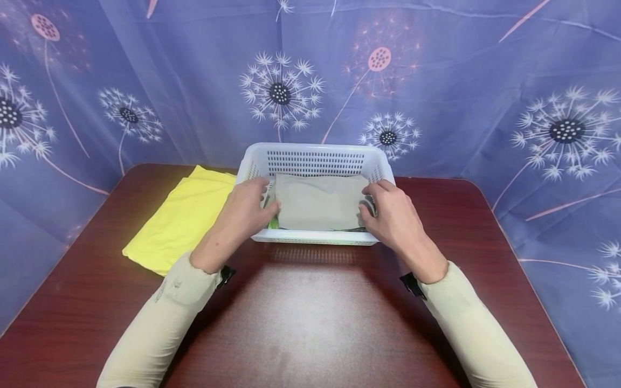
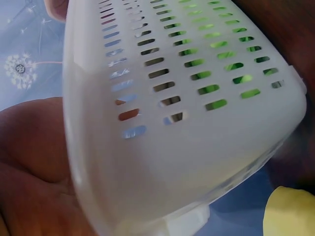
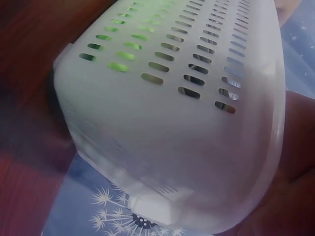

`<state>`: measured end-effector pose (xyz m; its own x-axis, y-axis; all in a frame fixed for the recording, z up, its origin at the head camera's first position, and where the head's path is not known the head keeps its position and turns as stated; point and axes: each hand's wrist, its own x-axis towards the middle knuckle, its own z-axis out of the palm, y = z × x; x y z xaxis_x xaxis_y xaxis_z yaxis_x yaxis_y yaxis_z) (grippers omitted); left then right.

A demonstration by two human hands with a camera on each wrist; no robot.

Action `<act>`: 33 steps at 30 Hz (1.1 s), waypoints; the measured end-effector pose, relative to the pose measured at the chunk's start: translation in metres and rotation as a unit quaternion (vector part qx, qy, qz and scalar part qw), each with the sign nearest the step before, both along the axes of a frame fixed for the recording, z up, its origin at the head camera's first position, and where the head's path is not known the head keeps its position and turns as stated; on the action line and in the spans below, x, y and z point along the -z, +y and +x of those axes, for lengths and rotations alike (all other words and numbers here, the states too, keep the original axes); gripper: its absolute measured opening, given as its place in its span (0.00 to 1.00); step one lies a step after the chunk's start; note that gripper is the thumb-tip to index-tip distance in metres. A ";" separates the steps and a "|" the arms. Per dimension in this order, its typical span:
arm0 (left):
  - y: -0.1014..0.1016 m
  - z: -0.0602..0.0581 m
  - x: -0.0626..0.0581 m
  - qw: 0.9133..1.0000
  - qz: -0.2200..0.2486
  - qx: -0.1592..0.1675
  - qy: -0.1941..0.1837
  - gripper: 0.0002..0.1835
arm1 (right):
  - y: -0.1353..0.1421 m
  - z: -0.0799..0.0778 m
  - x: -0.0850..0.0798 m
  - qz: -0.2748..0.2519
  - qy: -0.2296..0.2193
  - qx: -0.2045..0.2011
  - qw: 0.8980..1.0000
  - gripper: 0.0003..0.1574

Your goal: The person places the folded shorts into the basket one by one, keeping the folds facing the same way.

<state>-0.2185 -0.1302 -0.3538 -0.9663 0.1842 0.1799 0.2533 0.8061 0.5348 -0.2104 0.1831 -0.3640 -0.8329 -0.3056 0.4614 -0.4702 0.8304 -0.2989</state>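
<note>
A folded light grey cloth [image 1: 320, 202] lies inside a white plastic basket [image 1: 315, 236] with slotted walls. My left hand [image 1: 248, 202] reaches over the basket's left end, thumb tip right at the cloth's left edge, fingers loosely bent and apart from the thumb. Over the opposite end is my right hand [image 1: 392, 213], its fingertips and thumb at the cloth's right edge with a gap between them. Something bright green [image 1: 274, 222] shows under the cloth's left side and through the slots in both wrist views. A dark, curved item [image 1: 370, 205] peeks out beside the right thumb.
A folded yellow cloth [image 1: 181, 221] lies on the dark red wooden table [image 1: 310, 323], left of the basket and partly behind the left forearm. Behind the table hangs a blue curtain [image 1: 194, 64] with dandelion prints. Both wrists carry black straps.
</note>
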 end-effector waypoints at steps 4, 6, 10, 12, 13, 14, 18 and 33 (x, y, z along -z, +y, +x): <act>-0.002 0.004 -0.003 1.000 0.015 -0.005 -0.002 0.29 | 0.002 0.004 0.001 0.001 0.025 -0.013 1.000 0.13; -0.003 0.006 -0.004 1.000 0.020 -0.008 0.000 0.28 | 0.003 0.005 0.003 0.000 0.042 -0.022 0.999 0.12; -0.005 0.010 -0.006 1.000 0.025 -0.011 0.004 0.27 | 0.007 0.010 0.006 -0.003 0.070 -0.036 0.997 0.11; -0.006 0.013 -0.008 1.000 0.025 -0.013 0.008 0.26 | 0.009 0.011 0.007 -0.006 0.076 -0.041 0.996 0.11; -0.007 0.014 -0.009 1.000 0.025 -0.014 0.011 0.26 | 0.009 0.012 0.008 -0.008 0.078 -0.043 0.996 0.11; -0.008 0.015 -0.009 0.999 0.025 -0.014 0.015 0.25 | 0.010 0.013 0.008 -0.009 0.079 -0.045 0.996 0.11; -0.014 0.018 -0.011 0.999 0.026 -0.015 0.035 0.24 | 0.012 0.016 0.008 -0.011 0.087 -0.056 0.995 0.10; -0.043 0.029 -0.008 0.997 0.026 -0.045 0.054 0.22 | 0.014 0.029 0.008 -0.016 0.088 -0.075 0.993 0.13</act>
